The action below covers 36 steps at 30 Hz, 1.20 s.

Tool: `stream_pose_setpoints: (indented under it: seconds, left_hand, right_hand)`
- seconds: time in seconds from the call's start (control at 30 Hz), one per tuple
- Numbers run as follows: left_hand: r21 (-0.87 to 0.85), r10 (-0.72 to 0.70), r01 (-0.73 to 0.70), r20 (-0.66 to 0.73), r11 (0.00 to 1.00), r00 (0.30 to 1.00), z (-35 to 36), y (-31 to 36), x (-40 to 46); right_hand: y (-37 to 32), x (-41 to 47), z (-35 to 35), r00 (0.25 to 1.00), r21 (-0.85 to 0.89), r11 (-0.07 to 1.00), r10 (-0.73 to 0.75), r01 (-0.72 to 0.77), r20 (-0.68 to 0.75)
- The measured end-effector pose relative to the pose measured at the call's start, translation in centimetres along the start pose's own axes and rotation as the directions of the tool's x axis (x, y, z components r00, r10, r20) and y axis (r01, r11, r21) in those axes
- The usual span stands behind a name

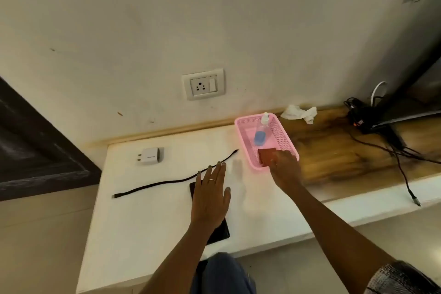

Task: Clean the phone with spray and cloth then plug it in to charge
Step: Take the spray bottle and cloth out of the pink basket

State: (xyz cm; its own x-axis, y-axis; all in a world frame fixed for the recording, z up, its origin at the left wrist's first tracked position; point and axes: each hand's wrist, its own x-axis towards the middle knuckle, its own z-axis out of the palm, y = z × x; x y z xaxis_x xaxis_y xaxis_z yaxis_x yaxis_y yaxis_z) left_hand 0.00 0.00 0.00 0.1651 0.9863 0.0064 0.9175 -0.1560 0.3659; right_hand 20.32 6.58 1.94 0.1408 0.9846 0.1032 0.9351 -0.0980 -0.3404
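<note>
A black phone point(218, 231) lies flat on the white table point(148, 217), mostly covered by my left hand point(211, 194), which rests open and flat on it. My right hand point(282, 167) reaches into the pink basket point(287, 137), its fingers on a reddish-brown cloth point(266, 156); whether they grip it is unclear. A clear spray bottle point(261, 131) with a blue label lies in the basket behind the cloth. A black charging cable point(167, 182) lies across the table, and a white charger plug point(150, 155) sits beyond it. A wall socket point(203, 84) is above.
A crumpled white tissue point(299, 112) lies on the wooden counter point(334, 150) by the wall. Black cables point(393, 150) and a dark device point(405, 105) crowd the counter's right end. A dark frame point(35, 150) stands at the left.
</note>
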Motion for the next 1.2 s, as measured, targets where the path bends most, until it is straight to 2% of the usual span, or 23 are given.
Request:
stream_pose_setpoints:
  seconds: [0.13, 0.27, 0.4, 0.6, 0.73, 0.93, 1.0, 1.1, 1.2]
  left_hand:
    - [0.037, 0.075, -0.076, 0.024, 0.996, 0.997, 1.5, 1.1, 2.5]
    - [0.013, 0.147, -0.148, 0.062, 0.989, 0.987, 3.2, 2.8, 4.4]
    - [0.034, 0.199, -0.204, 0.114, 0.978, 0.973, 4.9, 3.8, 5.3]
    - [0.048, 0.202, -0.21, 0.146, 0.976, 0.969, 6.2, 3.3, 5.6]
    - [0.058, 0.184, -0.195, 0.159, 0.979, 0.97, 6.5, 3.4, 5.5]
    - [0.095, 0.196, -0.215, 0.175, 0.972, 0.965, 6.3, 3.2, 5.4]
    - [0.124, 0.217, -0.242, 0.184, 0.962, 0.958, 5.9, 2.9, 5.5]
    - [0.112, 0.216, -0.243, 0.206, 0.964, 0.954, 5.2, 2.8, 5.6]
    - [-0.085, 0.185, -0.176, 0.114, 0.981, 0.976, 4.0, 3.1, 4.7]
  right_hand:
    - [1.4, 3.5, 0.7, 0.981, -0.043, 0.995, 0.099, -0.093, 0.167]
    - [1.4, 5.5, 2.1, 0.965, 0.031, 0.988, 0.144, -0.154, 0.22]
    - [1.3, 6.9, 3.9, 0.909, 0.036, 0.951, 0.281, -0.306, 0.307]
    - [1.8, 7.9, 5.1, 0.911, 0.066, 0.942, 0.3, -0.33, 0.283]
    - [1.6, 7.9, 6.0, 0.905, -0.091, 0.954, 0.3, -0.286, 0.302]
    - [1.7, 7.5, 6.1, 0.937, -0.239, 0.947, 0.268, -0.214, 0.222]
    - [1.7, 7.4, 5.9, 0.936, -0.131, 0.966, 0.248, -0.221, 0.25]
    - [1.3, 6.8, 4.9, 0.934, 0.119, 0.957, 0.223, -0.264, 0.278]
    - [0.3, 5.7, 3.1, 0.942, 0.458, 0.827, 0.239, -0.325, 0.237]
